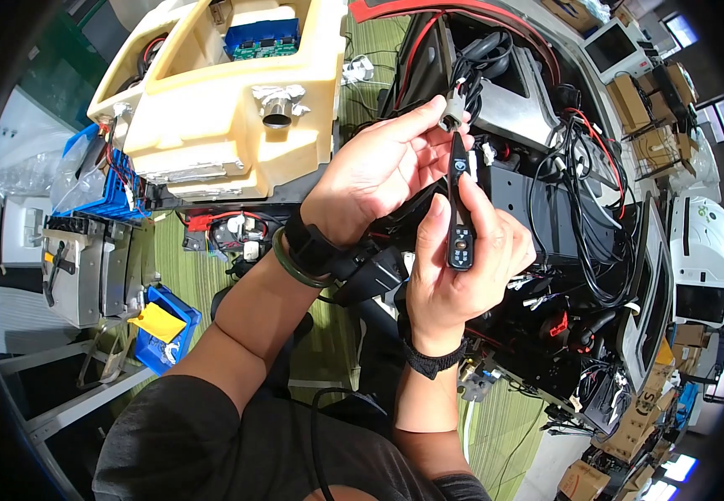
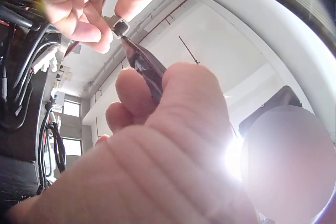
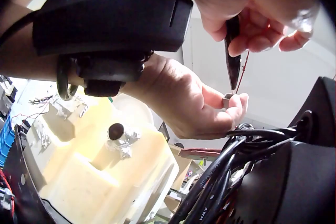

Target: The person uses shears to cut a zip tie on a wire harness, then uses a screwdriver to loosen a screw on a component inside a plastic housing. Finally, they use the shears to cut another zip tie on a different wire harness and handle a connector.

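Observation:
My left hand (image 1: 378, 171) pinches a small grey cable connector (image 1: 451, 115) between thumb and fingertips, its open end turned toward me. From its far side, thin wires run up into a black cable bundle (image 1: 485, 60). In my right hand (image 1: 472, 271) is a black pen-shaped tester (image 1: 460, 213) with small buttons near its lower end. Thumb and fingers grip its body. Its pointed tip is right at the connector's mouth, as the left wrist view shows with the tester (image 2: 144, 65) and connector (image 2: 121, 27). From the right wrist, the tester (image 3: 232, 61) points down at the connector (image 3: 226, 101).
A cream-coloured moulded shell (image 1: 203, 125) with a metal pipe stub (image 1: 277, 113) stands at the left. Black housing (image 1: 519, 200) with loose cables (image 1: 579, 225) fills the right. Lower left, a blue bin (image 1: 157, 346) holds something yellow. Cardboard boxes (image 1: 629, 108) line the far right.

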`<move>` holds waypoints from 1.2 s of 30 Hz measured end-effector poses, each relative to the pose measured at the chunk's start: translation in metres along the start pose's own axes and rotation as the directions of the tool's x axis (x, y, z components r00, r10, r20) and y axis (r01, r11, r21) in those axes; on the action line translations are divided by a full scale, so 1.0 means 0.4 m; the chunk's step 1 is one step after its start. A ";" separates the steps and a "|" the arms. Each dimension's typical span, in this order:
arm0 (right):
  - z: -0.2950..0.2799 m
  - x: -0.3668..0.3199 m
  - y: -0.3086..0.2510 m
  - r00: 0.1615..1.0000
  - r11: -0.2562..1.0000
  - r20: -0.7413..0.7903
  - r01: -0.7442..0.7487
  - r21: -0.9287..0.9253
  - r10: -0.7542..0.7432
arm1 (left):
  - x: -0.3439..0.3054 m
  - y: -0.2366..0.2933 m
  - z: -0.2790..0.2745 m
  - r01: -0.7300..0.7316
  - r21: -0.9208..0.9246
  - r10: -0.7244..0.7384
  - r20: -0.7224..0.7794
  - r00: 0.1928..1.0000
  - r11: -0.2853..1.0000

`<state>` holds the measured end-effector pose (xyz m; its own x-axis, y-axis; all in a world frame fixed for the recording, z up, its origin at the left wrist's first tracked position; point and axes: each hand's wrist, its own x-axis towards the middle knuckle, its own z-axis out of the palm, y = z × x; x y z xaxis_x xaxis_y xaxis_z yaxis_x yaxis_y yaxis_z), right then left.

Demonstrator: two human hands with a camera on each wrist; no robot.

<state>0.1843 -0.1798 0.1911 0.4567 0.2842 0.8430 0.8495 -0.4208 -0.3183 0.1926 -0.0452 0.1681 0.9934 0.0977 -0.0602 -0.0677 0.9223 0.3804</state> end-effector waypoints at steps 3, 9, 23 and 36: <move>0.001 -0.001 0.000 1.000 1.000 0.001 -0.002 0.002 0.002 | 0.000 -0.002 0.003 -0.005 0.006 0.005 -0.008 1.000 1.000; 0.002 0.000 -0.002 1.000 1.000 -0.006 0.006 0.007 -0.006 | -0.003 0.000 0.007 -0.003 0.019 0.004 -0.021 1.000 1.000; -0.002 -0.003 -0.003 1.000 1.000 0.007 0.002 -0.010 -0.002 | -0.003 0.000 0.009 -0.016 0.016 0.017 -0.004 1.000 1.000; 0.001 0.000 -0.002 1.000 1.000 0.018 -0.024 0.017 0.023 | -0.001 -0.003 0.006 -0.025 0.032 0.025 -0.002 1.000 0.999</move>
<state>0.1838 -0.1792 0.1911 0.4812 0.2901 0.8272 0.8428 -0.4128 -0.3455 0.1925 -0.0472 0.1698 0.9911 0.1220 -0.0528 -0.0898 0.9073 0.4109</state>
